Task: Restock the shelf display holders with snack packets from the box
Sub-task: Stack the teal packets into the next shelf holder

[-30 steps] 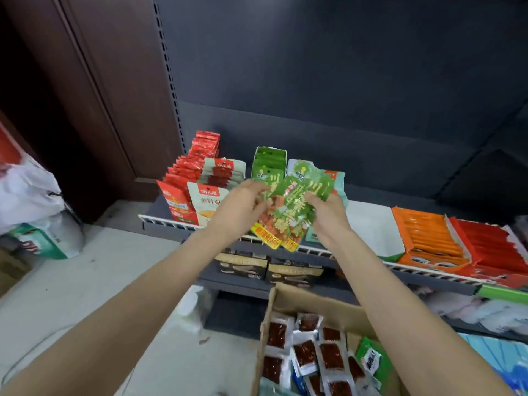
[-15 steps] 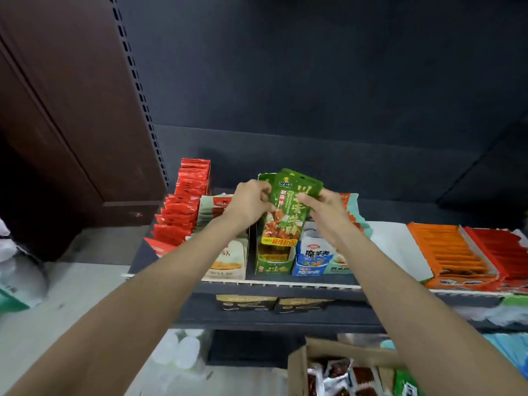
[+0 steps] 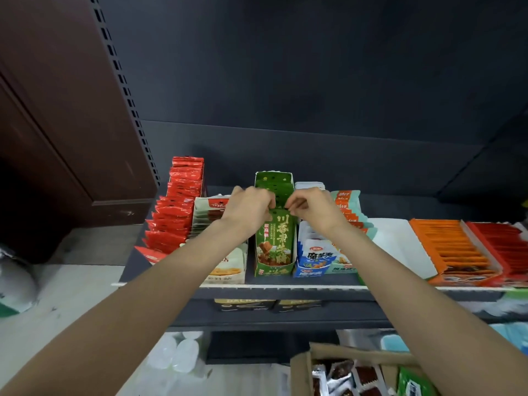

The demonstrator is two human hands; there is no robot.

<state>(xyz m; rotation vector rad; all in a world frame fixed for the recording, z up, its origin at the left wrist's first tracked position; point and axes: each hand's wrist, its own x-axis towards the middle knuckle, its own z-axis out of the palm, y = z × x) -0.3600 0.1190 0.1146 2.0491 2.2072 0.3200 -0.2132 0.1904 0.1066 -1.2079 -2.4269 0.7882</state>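
Our green packets (image 3: 275, 238) now lowered into green holder (image 3: 273, 270); left hand (image 3: 248, 208) and right hand (image 3: 310, 208) pinch their top edge from either side.

I see green packets (image 3: 275, 238) with gold lettering, red packets (image 3: 174, 218) far left, orange tray (image 3: 454, 247) right.
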